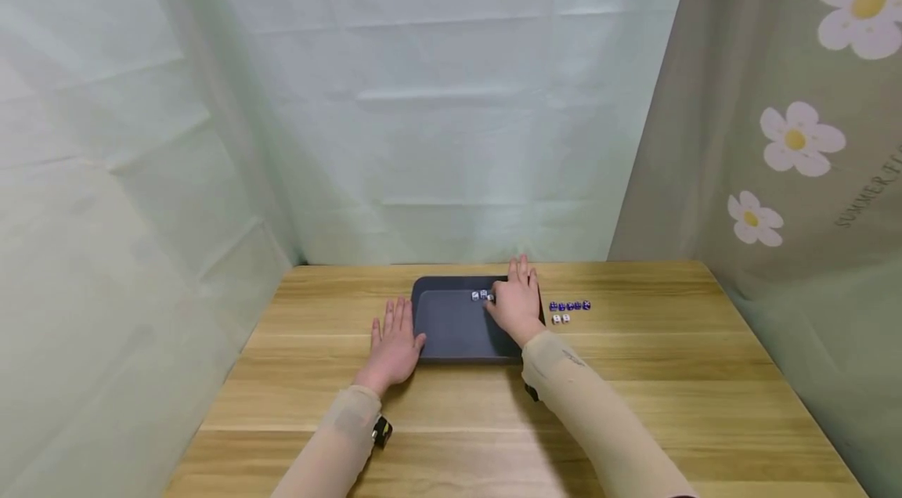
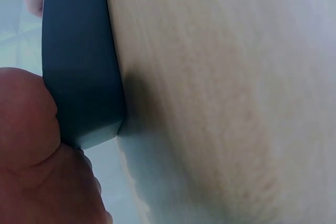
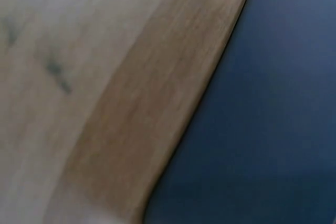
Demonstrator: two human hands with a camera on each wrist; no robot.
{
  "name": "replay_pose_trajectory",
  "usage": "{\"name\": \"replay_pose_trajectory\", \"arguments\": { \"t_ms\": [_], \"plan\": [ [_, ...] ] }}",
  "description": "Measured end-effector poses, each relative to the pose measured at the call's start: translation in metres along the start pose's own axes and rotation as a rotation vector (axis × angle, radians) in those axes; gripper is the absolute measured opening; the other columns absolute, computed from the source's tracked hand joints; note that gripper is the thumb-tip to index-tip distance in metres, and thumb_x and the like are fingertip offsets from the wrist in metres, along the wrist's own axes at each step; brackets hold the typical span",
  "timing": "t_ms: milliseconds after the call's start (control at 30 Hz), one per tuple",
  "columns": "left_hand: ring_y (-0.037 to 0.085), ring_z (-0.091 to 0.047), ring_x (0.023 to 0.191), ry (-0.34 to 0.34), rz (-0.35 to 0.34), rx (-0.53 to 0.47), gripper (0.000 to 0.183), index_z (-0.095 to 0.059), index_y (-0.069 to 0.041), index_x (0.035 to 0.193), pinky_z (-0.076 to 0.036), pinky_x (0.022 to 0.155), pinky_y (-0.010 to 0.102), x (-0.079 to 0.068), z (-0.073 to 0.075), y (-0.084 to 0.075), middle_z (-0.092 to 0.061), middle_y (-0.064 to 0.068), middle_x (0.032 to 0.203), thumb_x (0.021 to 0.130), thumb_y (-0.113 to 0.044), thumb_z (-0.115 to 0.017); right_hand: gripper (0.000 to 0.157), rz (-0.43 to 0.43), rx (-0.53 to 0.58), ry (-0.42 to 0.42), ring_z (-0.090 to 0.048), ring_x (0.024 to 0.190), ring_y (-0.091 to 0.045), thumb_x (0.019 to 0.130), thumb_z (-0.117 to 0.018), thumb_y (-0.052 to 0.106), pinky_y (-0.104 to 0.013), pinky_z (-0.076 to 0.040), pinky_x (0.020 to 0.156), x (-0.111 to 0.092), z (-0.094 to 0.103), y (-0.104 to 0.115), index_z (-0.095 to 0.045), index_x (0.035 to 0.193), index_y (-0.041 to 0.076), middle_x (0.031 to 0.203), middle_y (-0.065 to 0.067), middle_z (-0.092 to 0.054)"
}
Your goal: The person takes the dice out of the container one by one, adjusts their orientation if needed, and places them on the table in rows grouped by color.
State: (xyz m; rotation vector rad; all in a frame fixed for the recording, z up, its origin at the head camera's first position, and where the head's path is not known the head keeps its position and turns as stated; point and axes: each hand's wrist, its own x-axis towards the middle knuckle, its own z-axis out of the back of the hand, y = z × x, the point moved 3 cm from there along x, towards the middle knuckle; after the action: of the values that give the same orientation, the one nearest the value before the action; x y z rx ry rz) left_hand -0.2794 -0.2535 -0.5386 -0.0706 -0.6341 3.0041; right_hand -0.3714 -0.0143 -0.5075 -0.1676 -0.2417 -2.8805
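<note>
A dark grey tray [image 1: 458, 333] lies on the wooden table. Against its left side rests my left hand [image 1: 396, 345], fingers straight, the thumb at the rim; the left wrist view shows the palm [image 2: 31, 156] beside the tray's outer wall [image 2: 84, 66]. My right hand [image 1: 517, 308] reaches over the tray's right side. Its thumb and index finger pinch a small white die [image 1: 490, 297], while the other fingers stretch forward over the far rim. Two more white dice [image 1: 479, 295] sit just left of it inside the tray. In the right wrist view the fingers are out of sight.
Right of the tray, several dark blue dice [image 1: 570, 306] stand in a row, with two white dice [image 1: 561, 319] in front of them. The table [image 1: 634, 388] reaches back to a pale hanging cloth [image 1: 451, 169]; a flowered cloth [image 1: 796, 139] hangs at right.
</note>
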Motion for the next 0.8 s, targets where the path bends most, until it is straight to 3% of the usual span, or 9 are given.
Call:
{"name": "replay_pose_trajectory", "arguments": {
  "t_ms": [333,567,800],
  "plan": [
    [0.04,0.011,0.163,0.016,-0.005,-0.003,0.077,-0.004,0.003,0.17,0.004,0.126,0.067,0.0058,-0.0016,0.0027,0.005,0.02,0.178,0.115,-0.033,-0.045,0.03,-0.016,-0.081,-0.001,-0.011,0.162,-0.046,0.098,-0.077,0.049,-0.06,-0.019,0.128,0.0044,-0.0021,0.001,-0.084,0.103,0.021,0.169,-0.027,-0.033],
    [0.042,0.008,0.163,-0.001,-0.025,0.001,0.078,-0.005,0.004,0.169,0.002,0.126,0.068,0.0073,-0.0037,0.0032,0.004,0.021,0.178,0.115,-0.033,-0.046,0.023,-0.019,-0.095,0.016,-0.01,0.162,-0.046,0.098,-0.078,0.039,-0.06,-0.019,0.128,0.0062,-0.0043,0.0007,-0.085,0.101,0.018,0.169,-0.028,-0.032],
    [0.042,0.006,0.163,-0.018,-0.029,-0.001,0.077,-0.007,0.005,0.169,0.001,0.126,0.069,0.0071,-0.0032,0.0017,0.0,0.022,0.178,0.115,-0.033,-0.046,0.02,0.001,-0.065,0.021,-0.011,0.163,-0.045,0.096,-0.08,0.03,-0.058,-0.02,0.128,0.0057,-0.003,0.0003,-0.081,0.085,0.013,0.167,-0.028,-0.036]
  ]
}}
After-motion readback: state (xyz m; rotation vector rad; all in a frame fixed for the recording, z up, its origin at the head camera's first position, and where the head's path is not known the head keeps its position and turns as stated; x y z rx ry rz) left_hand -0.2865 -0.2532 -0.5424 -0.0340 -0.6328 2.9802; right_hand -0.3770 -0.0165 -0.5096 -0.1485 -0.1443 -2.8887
